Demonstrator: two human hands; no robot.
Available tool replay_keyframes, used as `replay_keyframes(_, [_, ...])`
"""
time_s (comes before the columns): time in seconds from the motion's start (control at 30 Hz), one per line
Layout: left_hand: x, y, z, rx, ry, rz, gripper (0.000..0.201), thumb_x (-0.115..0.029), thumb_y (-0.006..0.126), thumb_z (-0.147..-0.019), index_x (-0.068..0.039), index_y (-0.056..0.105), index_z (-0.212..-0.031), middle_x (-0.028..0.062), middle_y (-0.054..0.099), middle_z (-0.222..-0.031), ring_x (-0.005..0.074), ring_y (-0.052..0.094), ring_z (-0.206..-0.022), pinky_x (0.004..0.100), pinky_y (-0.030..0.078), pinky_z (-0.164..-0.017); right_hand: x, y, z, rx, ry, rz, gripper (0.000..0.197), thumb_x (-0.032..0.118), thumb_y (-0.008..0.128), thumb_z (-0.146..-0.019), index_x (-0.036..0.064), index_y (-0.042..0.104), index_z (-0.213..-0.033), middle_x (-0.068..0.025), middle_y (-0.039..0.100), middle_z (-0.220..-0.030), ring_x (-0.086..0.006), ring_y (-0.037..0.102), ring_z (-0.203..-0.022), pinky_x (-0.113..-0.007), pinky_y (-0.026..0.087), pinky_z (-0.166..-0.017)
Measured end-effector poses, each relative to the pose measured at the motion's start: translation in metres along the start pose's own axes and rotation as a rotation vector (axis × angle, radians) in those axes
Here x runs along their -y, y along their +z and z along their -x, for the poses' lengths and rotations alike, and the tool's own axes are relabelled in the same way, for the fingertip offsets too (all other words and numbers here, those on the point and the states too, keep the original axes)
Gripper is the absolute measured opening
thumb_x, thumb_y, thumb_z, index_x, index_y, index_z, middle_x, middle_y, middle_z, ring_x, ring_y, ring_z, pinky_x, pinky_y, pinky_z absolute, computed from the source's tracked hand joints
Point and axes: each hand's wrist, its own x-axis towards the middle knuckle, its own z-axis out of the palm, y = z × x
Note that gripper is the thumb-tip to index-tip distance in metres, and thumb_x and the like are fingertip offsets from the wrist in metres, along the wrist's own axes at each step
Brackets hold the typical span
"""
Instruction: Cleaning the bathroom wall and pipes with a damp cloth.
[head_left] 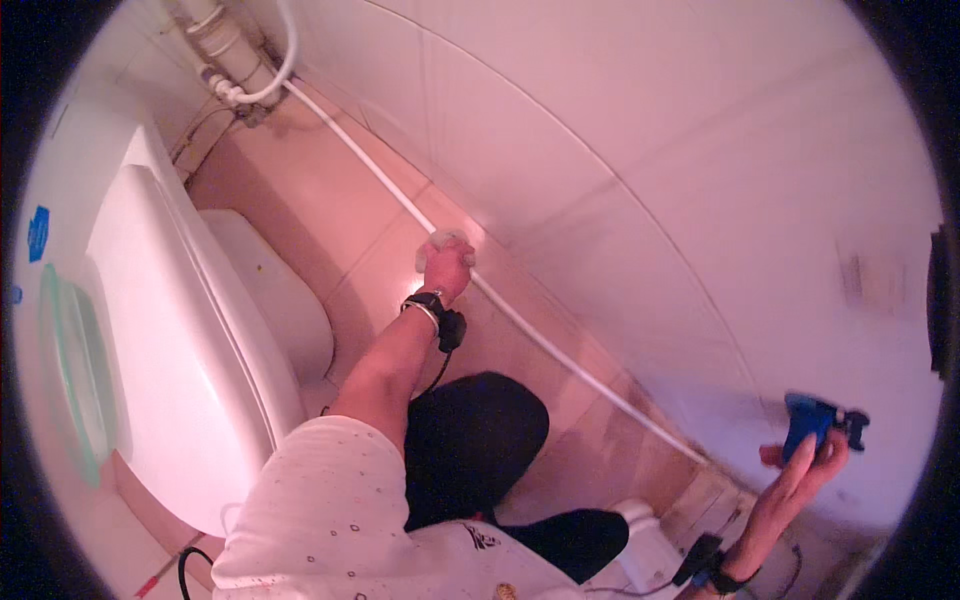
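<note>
My left hand (447, 268) is closed around a greyish, crumpled cloth or sponge (452, 238), pressed against a thin white pipe (545, 345). The pipe runs low along the foot of the wall, from the far left corner to the near right. Off to the right, my right hand (808, 470) grips a small blue object (806, 425) with a dark, jointed end, held up in front of the wall. Its exact kind cannot be made out. Each wrist wears a dark band with a small black device, and a cable shows at the left one.
A white toilet (285, 290) or similar fixture and a long white rim (170, 330) stand at left, beside a pale green basin (75, 370). Thick pipes (225, 45) and a curved hose (292, 50) fill the far left corner. The pale wall (640, 120) bounds the right side.
</note>
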Motion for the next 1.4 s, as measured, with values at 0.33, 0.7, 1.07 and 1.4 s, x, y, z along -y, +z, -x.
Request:
replay_keyframes(0.33, [0.074, -0.088, -0.019, -0.53, -0.262, -0.025, 0.026, -0.011, 0.05, -0.081, -0.008, 0.056, -0.105, 0.0146, 0.059, -0.101, 0.0327, 0.05, -0.103, 0.0405, 0.039, -0.089, 0.004, 0.0, 0.008, -0.039, 0.013, -0.019, 0.04, 0.032, 0.041, -0.091, 0.0047, 0.033, -0.119, -0.0107, 0.05, -0.08, -0.0127, 0.048, -0.058, -0.025, 0.038, -0.058])
replay_keyframes(0.7, [0.165, -0.075, -0.109, -0.09, -0.384, -0.479, 0.051, -0.017, 0.039, -0.083, -0.011, 0.03, -0.133, 0.0063, 0.022, -0.142, 0.0496, 0.021, -0.123, 0.0522, 0.017, -0.104, -0.006, -0.02, 0.015, 0.035, -0.293, 0.185, 0.047, 0.034, 0.047, -0.088, -0.0025, 0.031, -0.114, -0.0176, 0.041, -0.097, -0.0227, 0.046, -0.081, -0.033, 0.045, -0.063])
replay_keyframes(1.07, [0.254, -0.11, -0.2, 0.003, -0.372, -0.43, 0.051, -0.015, 0.037, -0.083, 0.0, 0.029, -0.131, 0.015, 0.024, -0.141, 0.0294, 0.021, -0.131, 0.0543, 0.011, -0.105, 0.014, -0.01, 0.012, 0.12, -0.155, 0.185, 0.058, 0.044, 0.045, -0.086, 0.0037, 0.02, -0.119, -0.0228, 0.037, -0.113, -0.029, 0.05, -0.088, -0.045, 0.048, -0.071])
replay_keyframes(1.4, [0.261, -0.14, -0.244, 0.045, -0.449, -0.568, 0.048, -0.016, 0.04, -0.084, -0.016, 0.034, -0.131, 0.0095, 0.021, -0.142, 0.0355, 0.019, -0.13, 0.0517, 0.015, -0.105, 0.057, -0.021, -0.005, 0.346, -0.116, 0.368, 0.05, 0.037, 0.037, -0.089, 0.0055, 0.015, -0.12, -0.027, 0.042, -0.108, -0.0326, 0.054, -0.085, -0.042, 0.052, -0.062])
